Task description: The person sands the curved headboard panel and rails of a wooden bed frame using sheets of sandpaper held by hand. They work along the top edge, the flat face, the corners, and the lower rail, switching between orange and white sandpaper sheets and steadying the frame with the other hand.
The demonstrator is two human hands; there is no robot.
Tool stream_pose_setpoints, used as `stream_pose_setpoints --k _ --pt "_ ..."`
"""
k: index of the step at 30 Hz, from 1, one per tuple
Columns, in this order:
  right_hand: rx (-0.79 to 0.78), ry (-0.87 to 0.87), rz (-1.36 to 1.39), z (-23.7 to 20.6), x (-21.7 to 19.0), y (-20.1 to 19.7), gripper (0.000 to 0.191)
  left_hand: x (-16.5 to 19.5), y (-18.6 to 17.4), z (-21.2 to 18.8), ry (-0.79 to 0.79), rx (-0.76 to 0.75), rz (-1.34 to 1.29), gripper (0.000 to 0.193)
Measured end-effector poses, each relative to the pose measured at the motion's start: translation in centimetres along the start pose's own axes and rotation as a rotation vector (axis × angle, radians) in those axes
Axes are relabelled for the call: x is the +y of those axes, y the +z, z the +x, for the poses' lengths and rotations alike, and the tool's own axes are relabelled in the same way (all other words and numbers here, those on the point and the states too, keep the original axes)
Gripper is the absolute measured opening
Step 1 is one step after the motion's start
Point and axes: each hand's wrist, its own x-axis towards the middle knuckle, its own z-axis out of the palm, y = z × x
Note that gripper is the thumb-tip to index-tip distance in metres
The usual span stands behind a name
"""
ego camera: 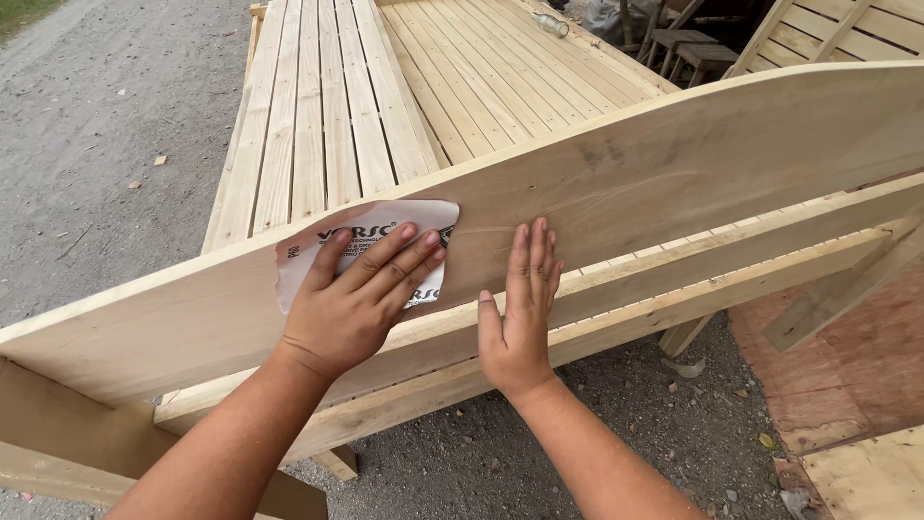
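The left hand (351, 303) presses a sheet of sandpaper (371, 248) flat, fingers spread, against a curved wooden headboard (674, 164). The right hand (520, 308) lies open beside it (fingers together). Slatted bed frames (385, 87) stand behind on gravel (96, 125).

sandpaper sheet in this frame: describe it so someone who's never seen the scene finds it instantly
Start at the long pale wooden board standing on edge across the frame, its top edge curved. On its near face, toward the left, the left hand presses a sheet of sandpaper flat. It is the only white, printed sheet there; the right hand beside it rests on bare wood.
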Motion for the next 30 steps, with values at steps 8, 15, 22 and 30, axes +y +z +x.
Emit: stream_pose_setpoints --k 8,15,22,30 --pt "0.169 -0.014 0.091 2.0 3.2 -4.6 0.059 6.7 3.2 12.0 0.081 0.068 -0.286 0.063" --pt "0.321 0.166 0.319 4.4 7.1 -7.7 0.058 12.8 5.4 20.5 0.087 0.058 -0.305 0.066" --pt "0.281 0.047 0.329 2.8 5.4 -5.5 0.055 8.9 3.7 14.1 0.084 -0.024 -0.286 0.054" --pt "0.175 0.047 0.327 0.8 -0.3 0.6 0.058 -4.2 -1.8 -8.0 0.103 -0.327 -0.214 0.059"
